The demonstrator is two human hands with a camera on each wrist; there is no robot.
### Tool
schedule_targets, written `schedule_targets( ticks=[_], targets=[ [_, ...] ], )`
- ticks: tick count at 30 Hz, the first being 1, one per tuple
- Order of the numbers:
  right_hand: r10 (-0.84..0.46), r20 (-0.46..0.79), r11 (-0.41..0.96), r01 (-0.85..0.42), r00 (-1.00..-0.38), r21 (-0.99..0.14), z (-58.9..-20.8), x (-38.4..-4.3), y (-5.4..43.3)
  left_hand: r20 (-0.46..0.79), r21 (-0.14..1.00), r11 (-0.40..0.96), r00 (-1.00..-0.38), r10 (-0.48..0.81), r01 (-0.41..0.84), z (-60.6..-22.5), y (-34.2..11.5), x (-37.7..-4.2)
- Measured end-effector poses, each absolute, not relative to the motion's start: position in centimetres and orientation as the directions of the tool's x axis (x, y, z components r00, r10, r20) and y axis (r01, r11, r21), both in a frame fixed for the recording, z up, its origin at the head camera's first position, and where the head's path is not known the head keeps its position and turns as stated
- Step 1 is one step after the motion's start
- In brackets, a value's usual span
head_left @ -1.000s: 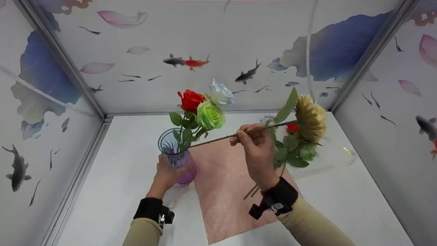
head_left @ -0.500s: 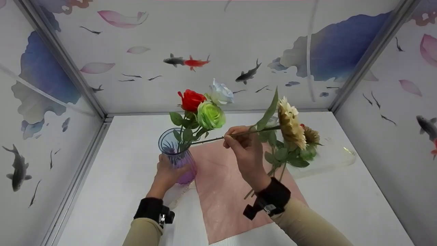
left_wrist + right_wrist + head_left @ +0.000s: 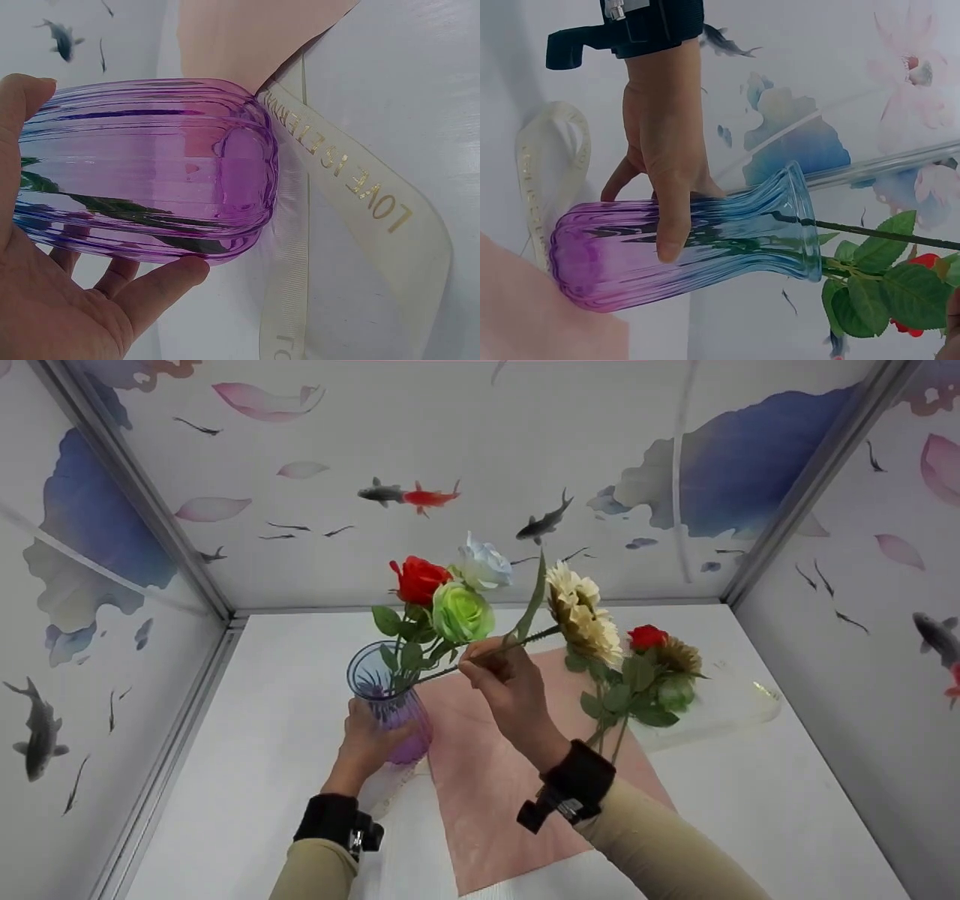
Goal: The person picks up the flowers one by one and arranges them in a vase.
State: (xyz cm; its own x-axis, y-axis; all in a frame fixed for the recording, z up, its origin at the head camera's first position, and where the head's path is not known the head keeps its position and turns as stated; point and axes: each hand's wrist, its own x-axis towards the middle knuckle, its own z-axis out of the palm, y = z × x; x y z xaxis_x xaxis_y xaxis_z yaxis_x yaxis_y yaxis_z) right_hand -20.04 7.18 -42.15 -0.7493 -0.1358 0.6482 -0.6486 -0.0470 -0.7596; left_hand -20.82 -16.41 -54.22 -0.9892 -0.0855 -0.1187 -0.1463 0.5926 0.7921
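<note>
My left hand (image 3: 367, 746) grips a ribbed glass vase (image 3: 405, 727), blue at the mouth and purple below. In the left wrist view, thumb and fingers lie around the vase (image 3: 157, 150). Red (image 3: 421, 580), green (image 3: 463, 613) and pale blue (image 3: 486, 564) roses stand in it, leaning right. My right hand (image 3: 514, 694) pinches the stem of a cream daisy-like flower (image 3: 583, 615) with one long leaf, its head tilted to the upper right. The right wrist view shows this thin stem (image 3: 885, 235) running into the vase mouth beside the leafy rose stems.
A pink wrapping sheet (image 3: 510, 780) lies mid-table. To its right is a bunch with a red rose (image 3: 647, 637), a brownish flower (image 3: 680, 657) and a green rose (image 3: 676, 692), near clear plastic (image 3: 739, 712). A cream lettered ribbon (image 3: 360, 180) lies by the vase base. Printed walls enclose the table.
My right hand has moved left toward the vase with the cream flower, bringing its head away from the bunch on the right. My left hand and the vase have stayed put.
</note>
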Motion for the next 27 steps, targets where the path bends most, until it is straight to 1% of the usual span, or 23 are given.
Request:
schedule_targets(
  ticks=[3,6,9,13,15,18,23,27],
  targets=[
    [-0.171,0.669,-0.013,-0.677,-0.723,-0.735,-42.4,-20.2,6.8,-0.117,0.796,0.588,-0.990,-0.084,-0.143,-54.2,-16.4,-20.8],
    [-0.206,0.662,0.012,-0.679,-0.720,-0.734,-42.6,-20.4,6.4,-0.116,0.800,0.583,-0.989,-0.086,-0.145,-54.2,-16.4,-20.7],
    [-0.238,0.605,0.040,-0.630,-0.759,-0.775,-42.6,-20.5,6.1,-0.122,0.798,0.583,-0.989,-0.087,-0.149,-54.1,-16.4,-20.7],
    [-0.263,0.482,0.083,-0.518,-0.836,-0.852,-42.6,-20.4,5.9,-0.143,0.787,0.594,-0.986,-0.085,-0.165,-54.1,-16.3,-20.7],
    [-0.274,0.433,0.083,-0.470,-0.859,-0.879,-42.6,-20.3,5.9,-0.153,0.782,0.599,-0.984,-0.086,-0.174,-54.1,-16.3,-20.8],
    [-0.298,0.428,0.047,-0.461,-0.853,-0.886,-42.8,-20.3,5.9,-0.157,0.778,0.603,-0.983,-0.089,-0.179,-54.1,-16.3,-20.9],
    [-0.338,0.495,-0.079,-0.500,-0.801,-0.863,-43.1,-20.0,6.1,-0.162,0.769,0.612,-0.983,-0.087,-0.181,-54.1,-16.3,-21.0],
    [-0.374,0.462,-0.133,-0.446,-0.804,-0.885,-42.8,-19.8,6.1,-0.170,0.765,0.617,-0.982,-0.089,-0.188,-54.0,-16.3,-21.0]
  ],
)
